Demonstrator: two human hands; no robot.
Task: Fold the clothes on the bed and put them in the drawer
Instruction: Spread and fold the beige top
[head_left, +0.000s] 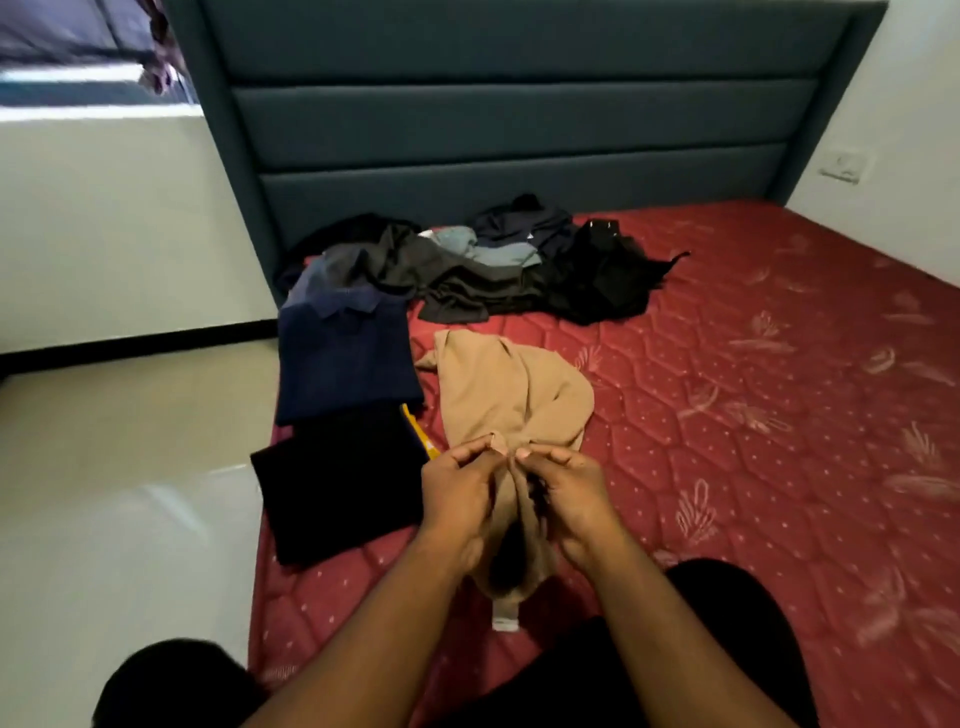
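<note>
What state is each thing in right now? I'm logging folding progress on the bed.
Tan garment: unfolded, near end gathered up in both hands.
Left hand: pinching the tan fabric.
Right hand: pinching the tan fabric.
Navy collared shirt: folded, lying flat.
Black garment: folded, lying flat at the mattress edge.
Pile of dark clothes: unfolded, heaped by the headboard.

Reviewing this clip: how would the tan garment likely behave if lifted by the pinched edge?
Probably floppy: the tan garment already lies in soft folds on the mattress. Likely light, since the left hand and right hand hold it with fingertip pinches. It would likely drape and unfold, not keep shape.
</note>
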